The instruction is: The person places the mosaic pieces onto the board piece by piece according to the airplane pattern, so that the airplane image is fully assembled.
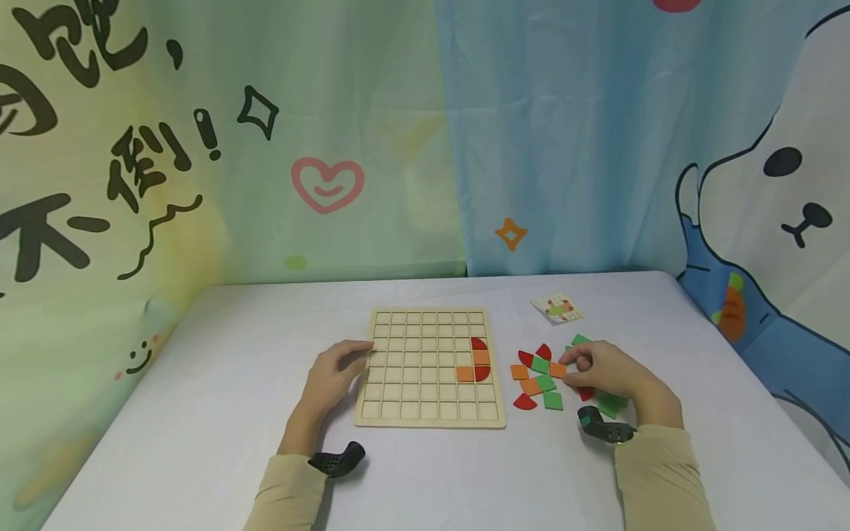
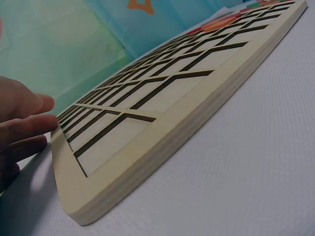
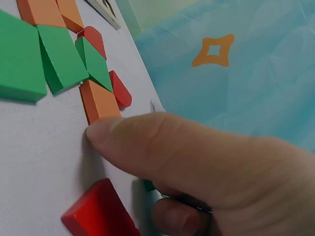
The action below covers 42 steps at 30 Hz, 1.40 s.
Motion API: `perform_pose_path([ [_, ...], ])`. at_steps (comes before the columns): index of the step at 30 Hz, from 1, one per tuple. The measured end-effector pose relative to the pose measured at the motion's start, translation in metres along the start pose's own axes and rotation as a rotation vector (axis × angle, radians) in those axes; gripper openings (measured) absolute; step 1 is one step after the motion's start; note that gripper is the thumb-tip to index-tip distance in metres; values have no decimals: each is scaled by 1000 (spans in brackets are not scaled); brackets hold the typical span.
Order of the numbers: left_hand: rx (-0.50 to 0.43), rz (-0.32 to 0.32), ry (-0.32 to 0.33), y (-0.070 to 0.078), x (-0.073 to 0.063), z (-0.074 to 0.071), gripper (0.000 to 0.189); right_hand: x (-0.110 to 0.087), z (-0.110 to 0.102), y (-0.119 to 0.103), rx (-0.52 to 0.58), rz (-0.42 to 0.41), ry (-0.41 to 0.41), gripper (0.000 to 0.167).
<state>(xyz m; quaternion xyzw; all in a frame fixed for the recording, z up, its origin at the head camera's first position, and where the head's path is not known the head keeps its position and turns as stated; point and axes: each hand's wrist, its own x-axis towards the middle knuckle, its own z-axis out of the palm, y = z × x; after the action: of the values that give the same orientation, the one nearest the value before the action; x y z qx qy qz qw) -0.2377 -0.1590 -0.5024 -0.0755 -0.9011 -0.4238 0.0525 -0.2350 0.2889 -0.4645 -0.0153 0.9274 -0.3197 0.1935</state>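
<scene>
The wooden grid board [image 1: 425, 391] lies flat on the table, with two red quarter-round pieces [image 1: 479, 344] and two orange squares [image 1: 465, 374] in its right-hand cells. At the board's left edge rests my left hand [image 1: 335, 372]; its fingers [image 2: 29, 130] touch the rim without curling round it. My right hand [image 1: 607, 369] is over the loose pieces right of the board. Its thumb [image 3: 142, 137] and forefinger pinch an orange square block [image 3: 100, 101] that still lies among the others. Part of that block is hidden behind the thumb.
Around the right hand lie loose green squares [image 1: 553, 400], orange squares [image 1: 519, 372] and red quarter-rounds [image 1: 524, 402]. A small pattern card [image 1: 558, 308] sits farther back on the white table [image 1: 265, 332]. A printed curtain [image 1: 564, 147] hangs behind.
</scene>
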Motion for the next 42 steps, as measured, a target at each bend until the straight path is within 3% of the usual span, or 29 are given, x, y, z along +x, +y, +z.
perform_pose_path([
  [12,7,1,4,1,0,-1,30,0,-4,5,28,25,-1,47],
  [17,7,9,3,1,1,-1,30,-2,-5,1,18,-4,15,47],
  [31,11,13,1,1,1,-1,31,0,-2,-28,-9,-100,57,38],
  [42,23,-17,1,1,0,0,32,10,16,-54,-81,-172,153,38],
])
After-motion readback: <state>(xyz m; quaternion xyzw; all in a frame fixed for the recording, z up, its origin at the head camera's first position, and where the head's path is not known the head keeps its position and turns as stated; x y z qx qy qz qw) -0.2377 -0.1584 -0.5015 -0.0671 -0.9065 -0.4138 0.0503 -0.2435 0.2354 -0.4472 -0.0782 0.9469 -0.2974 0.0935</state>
